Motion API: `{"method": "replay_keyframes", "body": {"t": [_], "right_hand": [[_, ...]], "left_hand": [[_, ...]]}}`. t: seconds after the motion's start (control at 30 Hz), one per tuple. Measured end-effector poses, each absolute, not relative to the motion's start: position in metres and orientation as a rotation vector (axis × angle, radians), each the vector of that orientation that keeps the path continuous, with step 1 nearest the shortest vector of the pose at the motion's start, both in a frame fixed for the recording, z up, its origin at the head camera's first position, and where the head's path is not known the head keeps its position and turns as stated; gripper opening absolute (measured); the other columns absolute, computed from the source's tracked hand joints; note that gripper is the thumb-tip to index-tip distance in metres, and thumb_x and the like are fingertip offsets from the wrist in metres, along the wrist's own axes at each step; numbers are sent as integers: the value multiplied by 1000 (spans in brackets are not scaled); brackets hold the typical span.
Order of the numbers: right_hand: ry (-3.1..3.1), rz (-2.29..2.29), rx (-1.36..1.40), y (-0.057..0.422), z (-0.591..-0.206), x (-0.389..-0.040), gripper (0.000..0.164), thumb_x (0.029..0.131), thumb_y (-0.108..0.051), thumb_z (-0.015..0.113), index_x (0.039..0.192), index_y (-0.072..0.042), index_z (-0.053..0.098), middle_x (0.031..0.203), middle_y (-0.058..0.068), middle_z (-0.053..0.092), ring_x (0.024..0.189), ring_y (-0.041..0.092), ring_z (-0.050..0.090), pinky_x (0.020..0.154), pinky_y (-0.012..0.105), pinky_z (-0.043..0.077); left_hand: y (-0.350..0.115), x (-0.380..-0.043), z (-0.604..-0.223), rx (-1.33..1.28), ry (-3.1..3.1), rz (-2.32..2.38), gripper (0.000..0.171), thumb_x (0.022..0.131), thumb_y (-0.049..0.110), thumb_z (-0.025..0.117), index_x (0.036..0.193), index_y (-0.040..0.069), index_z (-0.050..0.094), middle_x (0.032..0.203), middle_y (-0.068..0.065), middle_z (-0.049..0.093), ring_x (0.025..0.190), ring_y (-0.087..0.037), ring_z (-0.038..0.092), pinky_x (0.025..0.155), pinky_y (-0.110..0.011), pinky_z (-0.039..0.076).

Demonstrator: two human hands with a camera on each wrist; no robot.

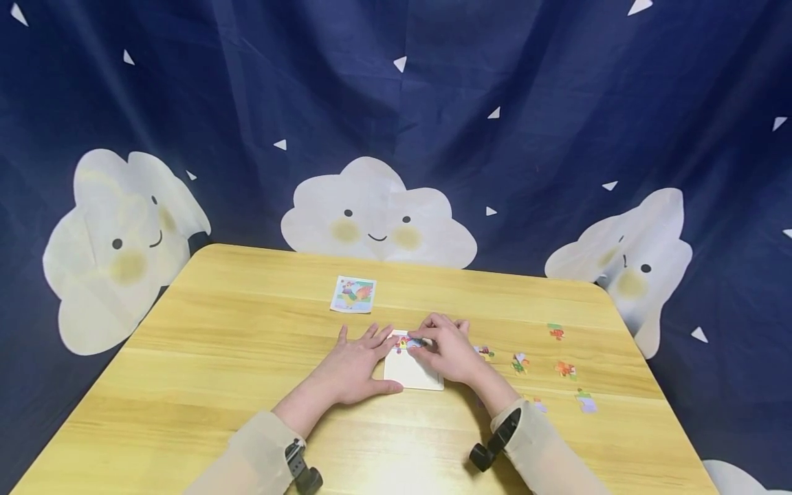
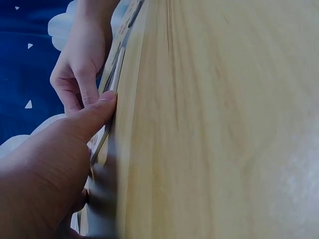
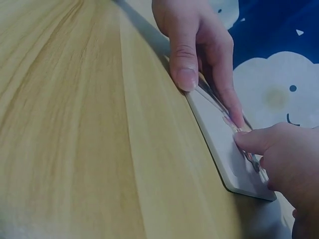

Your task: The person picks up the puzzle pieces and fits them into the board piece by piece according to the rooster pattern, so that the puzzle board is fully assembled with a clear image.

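Note:
In the head view, a white puzzle tray [image 1: 413, 375] lies on the table between both hands. Colourful puzzle pieces [image 1: 402, 343] fill part of its upper edge. My left hand [image 1: 353, 371] lies with fingers spread, its thumb at the tray's lower left corner and a fingertip touching the upper left side. Over the tray's upper right part, my right hand [image 1: 450, 352] pinches a puzzle piece between thumb and fingers; most of that piece is hidden. The right wrist view shows the right thumb and fingers [image 3: 254, 142] low over the white tray [image 3: 214, 129], close to the left fingertip.
Several loose puzzle pieces [image 1: 566, 369] lie scattered on the table to the right, some partly behind the right forearm. A rooster picture card [image 1: 353, 295] lies beyond the left hand. Behind the wooden table [image 1: 216, 330] hangs a dark blue curtain [image 1: 346, 82] with clouds.

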State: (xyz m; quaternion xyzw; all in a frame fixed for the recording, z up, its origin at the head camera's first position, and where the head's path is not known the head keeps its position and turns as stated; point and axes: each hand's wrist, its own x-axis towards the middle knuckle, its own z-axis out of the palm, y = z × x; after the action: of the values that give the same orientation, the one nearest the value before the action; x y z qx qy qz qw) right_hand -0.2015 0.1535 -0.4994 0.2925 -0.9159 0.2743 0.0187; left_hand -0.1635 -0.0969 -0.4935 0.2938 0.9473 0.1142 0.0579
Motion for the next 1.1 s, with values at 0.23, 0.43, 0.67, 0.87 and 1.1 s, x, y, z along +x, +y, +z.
{"method": "replay_keyframes", "body": {"t": [0.23,0.43,0.67,0.87,1.1], "right_hand": [[-2871,899,876,157,-502,-203,34,96,-32,81,125,-16,81,107,-11,60,97,11,51,85,45,20],[-2887,913,891,157,-501,-204,34,96,-32,81,125,-15,80,108,-9,59,100,13,52,86,47,20],[-2866,905,929,158,-498,-203,32,98,-27,79,127,-12,79,108,-7,62,102,14,53,86,48,20],[-2837,948,915,157,-497,-202,26,97,-22,80,119,-9,82,106,-6,62,97,14,53,85,49,21],[-2821,997,860,158,-502,-202,23,96,-21,81,116,-10,83,103,-6,62,93,13,53,85,47,21]], "left_hand": [[-91,-164,-488,900,2864,284,96,94,81,52,167,22,36,173,-5,26,157,-35,26,113,-79,24],[-85,-162,-485,973,2825,292,91,98,75,52,167,18,35,173,-4,27,157,-36,27,113,-79,25],[-86,-162,-484,940,2791,335,91,98,74,54,168,19,33,174,1,24,158,-32,23,117,-77,19],[-89,-165,-487,943,2787,343,92,97,75,53,168,21,33,174,2,22,159,-31,22,118,-76,17],[-89,-166,-490,959,2791,346,92,97,77,51,169,22,32,175,0,21,159,-31,22,118,-76,17]]}}
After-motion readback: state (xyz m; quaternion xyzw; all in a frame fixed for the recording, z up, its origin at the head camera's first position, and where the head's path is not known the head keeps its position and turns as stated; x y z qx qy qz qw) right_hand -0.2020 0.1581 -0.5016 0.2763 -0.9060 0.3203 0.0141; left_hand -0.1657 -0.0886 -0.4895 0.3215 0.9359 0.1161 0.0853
